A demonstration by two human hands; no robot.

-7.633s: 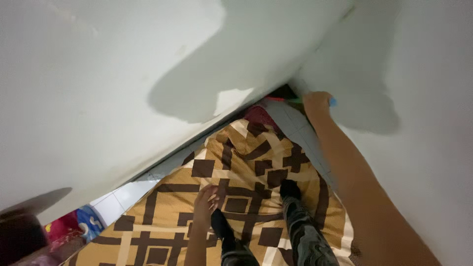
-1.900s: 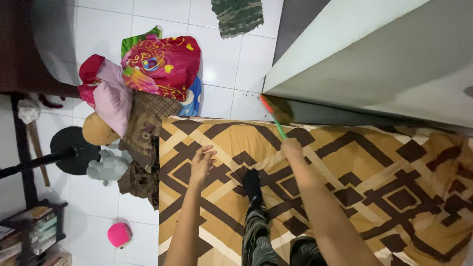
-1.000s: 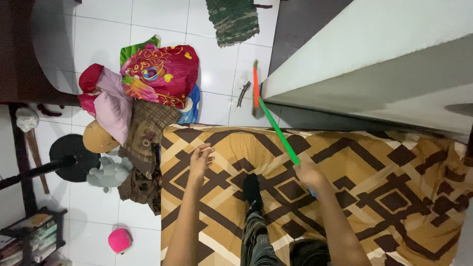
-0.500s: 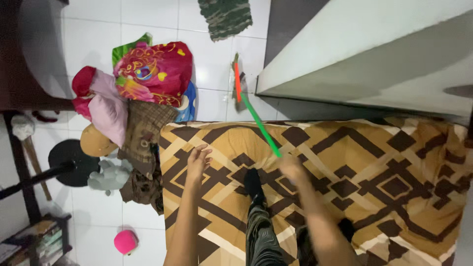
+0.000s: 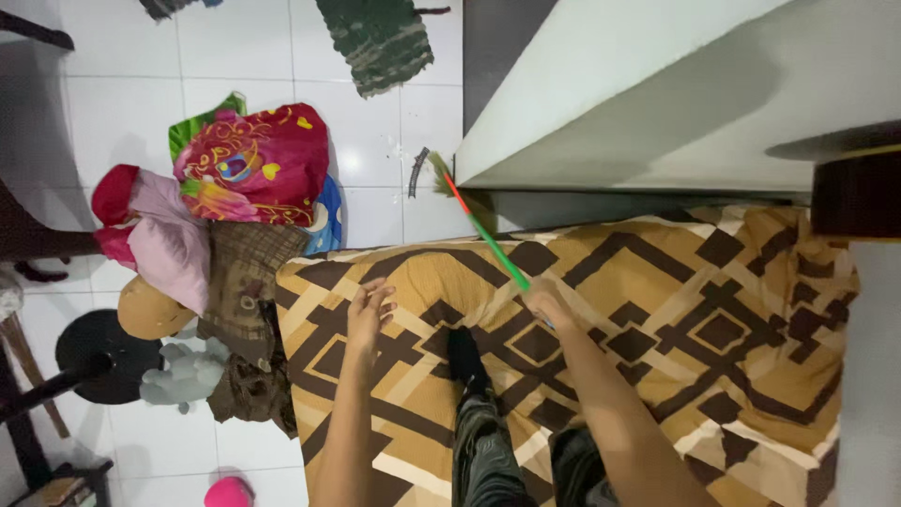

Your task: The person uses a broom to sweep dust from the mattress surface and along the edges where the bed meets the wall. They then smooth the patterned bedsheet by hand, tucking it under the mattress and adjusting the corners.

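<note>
The right hand, grasping the green broom, is drawing it back toward the patterned mattress, seemingly sweeping; left hand is hovering, fingers released.

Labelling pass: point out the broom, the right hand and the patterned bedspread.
broom (image 5: 488, 239), head view, on the green stretch of its handle.
right hand (image 5: 547, 302), head view, on the knuckles gripping the handle.
patterned bedspread (image 5: 723, 329), head view, on a bare brown-and-tan patch.

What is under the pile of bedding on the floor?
Under the bedding pile a brown checked cloth and a tan cushion show on the white tiles; anything deeper is covered.
</note>
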